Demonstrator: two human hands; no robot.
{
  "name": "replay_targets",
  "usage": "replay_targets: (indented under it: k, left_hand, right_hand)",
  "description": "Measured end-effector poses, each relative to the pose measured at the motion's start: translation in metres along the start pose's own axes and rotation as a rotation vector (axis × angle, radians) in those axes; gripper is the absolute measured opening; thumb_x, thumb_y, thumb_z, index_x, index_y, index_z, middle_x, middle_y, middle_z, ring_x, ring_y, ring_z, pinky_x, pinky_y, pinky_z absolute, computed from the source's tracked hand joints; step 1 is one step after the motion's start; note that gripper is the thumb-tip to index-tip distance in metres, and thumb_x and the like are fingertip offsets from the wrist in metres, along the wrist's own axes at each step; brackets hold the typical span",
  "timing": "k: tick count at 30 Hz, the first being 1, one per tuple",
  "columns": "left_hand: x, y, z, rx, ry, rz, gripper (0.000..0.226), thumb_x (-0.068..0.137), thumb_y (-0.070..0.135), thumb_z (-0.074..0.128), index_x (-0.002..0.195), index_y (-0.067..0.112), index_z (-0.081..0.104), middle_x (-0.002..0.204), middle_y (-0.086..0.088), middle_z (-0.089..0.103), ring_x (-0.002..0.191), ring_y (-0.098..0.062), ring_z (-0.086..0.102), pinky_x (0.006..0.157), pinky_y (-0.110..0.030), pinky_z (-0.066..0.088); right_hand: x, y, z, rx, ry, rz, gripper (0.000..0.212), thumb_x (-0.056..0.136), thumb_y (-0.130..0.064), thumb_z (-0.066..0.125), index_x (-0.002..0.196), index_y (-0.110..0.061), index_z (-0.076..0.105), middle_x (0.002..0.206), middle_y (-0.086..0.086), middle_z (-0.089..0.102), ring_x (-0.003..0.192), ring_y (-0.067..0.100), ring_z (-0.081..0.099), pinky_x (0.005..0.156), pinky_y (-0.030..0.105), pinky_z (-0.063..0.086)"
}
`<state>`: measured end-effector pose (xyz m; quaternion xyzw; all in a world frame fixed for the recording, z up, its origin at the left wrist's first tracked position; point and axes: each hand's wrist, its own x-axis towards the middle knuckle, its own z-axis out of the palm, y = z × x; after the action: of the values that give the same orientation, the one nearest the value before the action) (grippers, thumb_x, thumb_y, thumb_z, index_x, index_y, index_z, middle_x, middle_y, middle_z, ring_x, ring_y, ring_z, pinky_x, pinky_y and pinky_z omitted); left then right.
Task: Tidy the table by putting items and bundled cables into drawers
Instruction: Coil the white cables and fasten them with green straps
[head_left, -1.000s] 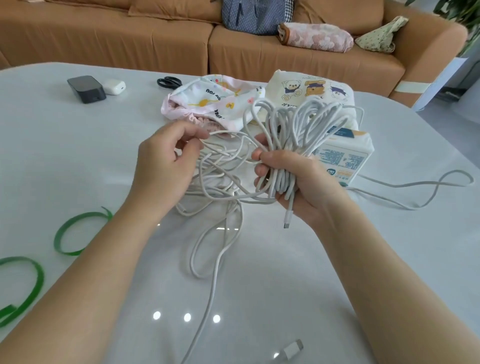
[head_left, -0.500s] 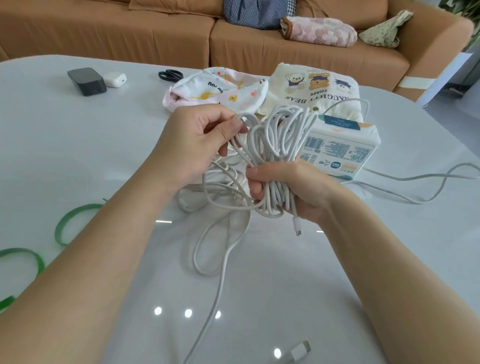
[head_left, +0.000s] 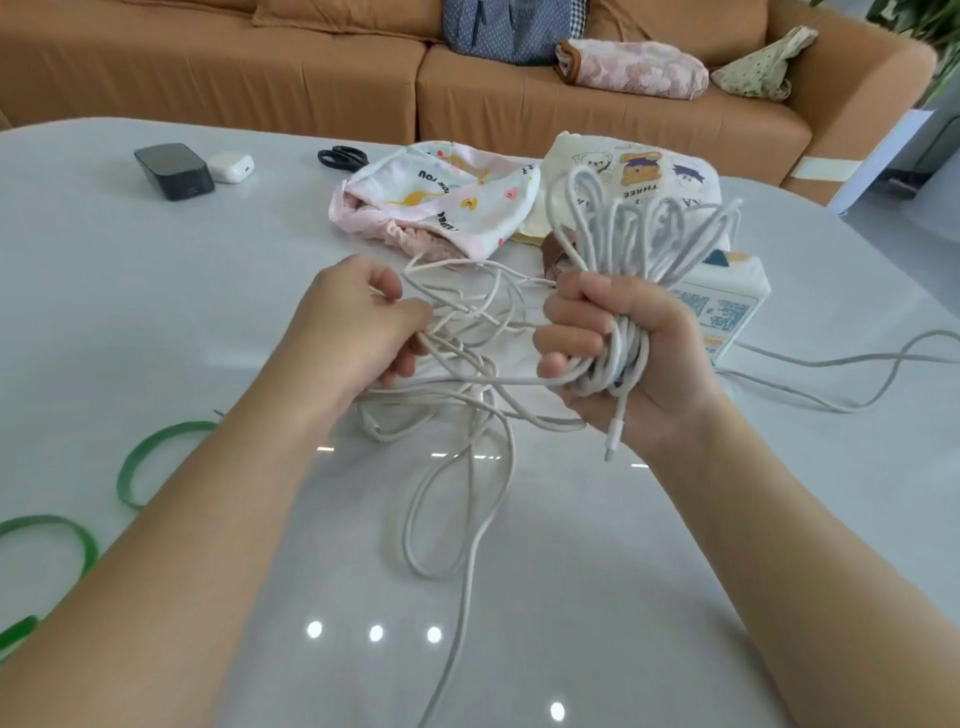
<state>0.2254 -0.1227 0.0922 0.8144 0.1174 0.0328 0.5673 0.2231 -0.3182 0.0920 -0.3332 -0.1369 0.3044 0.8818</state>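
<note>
Your right hand (head_left: 634, 358) is up over the counter (head_left: 156, 312), fingers (head_left: 576, 306) curled tight round the waist of the cable bundle (head_left: 644, 228). The white loops fan up & out above your fist, in front of the bear-print bag (head_left: 639, 166) & the tissue pack (head_left: 727, 306). One plug (head_left: 612, 441) hangs below the heel of that hand, w/ nothing touching it. Your left hand (head_left: 358, 327) is just beside it, to the left, at roughly the same height, its fingers (head_left: 410, 317) bent in & pinching a few loose strands (head_left: 467, 332) of white cable. Those strands cross the gap btwn your hands & run into the right fist. Below both hands the rest of the cable lies tangled on the counter, w/ one long loop (head_left: 447, 519) trailing toward you & another length (head_left: 857, 358) snaking off to the right, past the tissue pack. Behind the tangle lies a pink printed pouch (head_left: 441, 202), touching the bear-print bag. Far left on the counter: a black box (head_left: 174, 170) w/ a small white case (head_left: 231, 166) just beside it, & scissors (head_left: 340, 156) btwn those & the pouch. Green straps (head_left: 156, 457) curl on the counter near your left forearm, well apart from the cable. An orange sofa (head_left: 260, 78) stands behind the counter.
</note>
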Motion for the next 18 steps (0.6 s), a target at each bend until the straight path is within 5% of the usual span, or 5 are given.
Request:
replay_targets:
  k: [3,7,13,18]
  left_hand:
    - [-0.003,0.001,0.006,-0.522,-0.140,-0.151,0.026,0.088,-0.002,0.057,0.085,0.018,0.041,0.059,-0.007,0.060,0.036,-0.010,0.046,0.032,-0.016,0.030]
    - [-0.002,-0.002,0.008,-0.828,-0.234,-0.124,0.020,0.090,-0.005,0.052,0.091,0.015,0.054,0.070,-0.003,0.069,0.045,-0.006,0.053,0.040,-0.014,0.040]
    - [0.001,-0.009,0.017,-0.718,-0.220,0.212,0.023,0.092,-0.002,0.053,0.108,0.011,0.064,0.089,0.001,0.072,0.064,-0.007,0.054,0.054,-0.017,0.043]
    - [-0.002,-0.009,0.022,-0.562,-0.138,0.352,0.022,0.085,-0.002,0.063,0.103,0.011,0.065,0.085,0.002,0.070,0.064,-0.011,0.058,0.059,-0.020,0.048]
  right_hand:
    - [0.000,0.000,-0.004,0.129,-0.113,0.216,0.041,0.078,-0.002,0.063,0.076,-0.020,0.026,0.056,0.003,0.051,0.048,0.012,0.032,0.046,0.024,0.038]
    - [-0.002,-0.003,-0.010,0.055,-0.066,0.317,0.023,0.077,-0.005,0.064,0.071,-0.012,0.043,0.057,0.001,0.051,0.046,0.010,0.036,0.041,0.020,0.037]
    - [-0.007,-0.002,-0.010,-0.155,0.278,0.244,0.011,0.074,0.000,0.060,0.078,-0.008,0.052,0.098,0.009,0.066,0.045,0.007,0.043,0.038,0.016,0.036]
    - [-0.008,0.002,-0.005,-0.224,0.218,0.298,0.006,0.080,-0.008,0.053,0.078,-0.007,0.059,0.117,0.015,0.065,0.046,0.007,0.045,0.041,0.015,0.039]
